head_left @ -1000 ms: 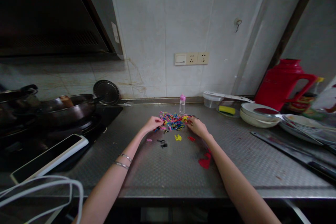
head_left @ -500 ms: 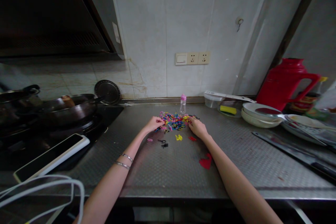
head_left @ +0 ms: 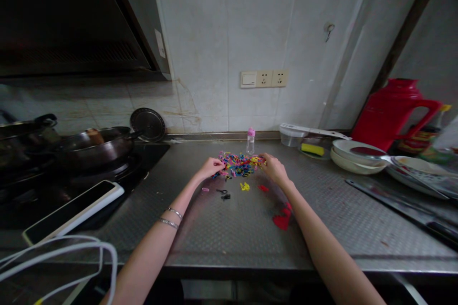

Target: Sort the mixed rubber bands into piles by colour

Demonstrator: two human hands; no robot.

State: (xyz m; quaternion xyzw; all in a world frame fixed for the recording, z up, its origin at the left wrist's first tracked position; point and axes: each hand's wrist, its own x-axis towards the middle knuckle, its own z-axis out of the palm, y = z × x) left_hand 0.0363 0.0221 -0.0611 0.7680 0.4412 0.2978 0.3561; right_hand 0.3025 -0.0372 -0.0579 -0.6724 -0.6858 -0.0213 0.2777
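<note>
A heap of small coloured bands (head_left: 239,164) lies on the steel counter (head_left: 322,214) near the back. My left hand (head_left: 211,168) rests on the heap's left edge, fingers curled into the bands. My right hand (head_left: 274,169) touches the heap's right edge. Small sorted clusters lie in front: pink (head_left: 204,189), black (head_left: 223,194), yellow (head_left: 244,186), a small red one (head_left: 264,188), and a larger red pile (head_left: 282,219) beside my right forearm. Whether either hand pinches a band is too small to tell.
A small bottle with a pink cap (head_left: 251,139) stands behind the heap. Pans (head_left: 95,145) sit on the stove at left, with a phone (head_left: 71,209) and white cable (head_left: 60,252) nearer. At right are a red jug (head_left: 390,112), stacked plates (head_left: 352,155), a sponge (head_left: 312,149) and a knife (head_left: 404,209).
Both hands stay at the heap; the right hand has shifted slightly up and right along its edge. The view has drifted a little.
</note>
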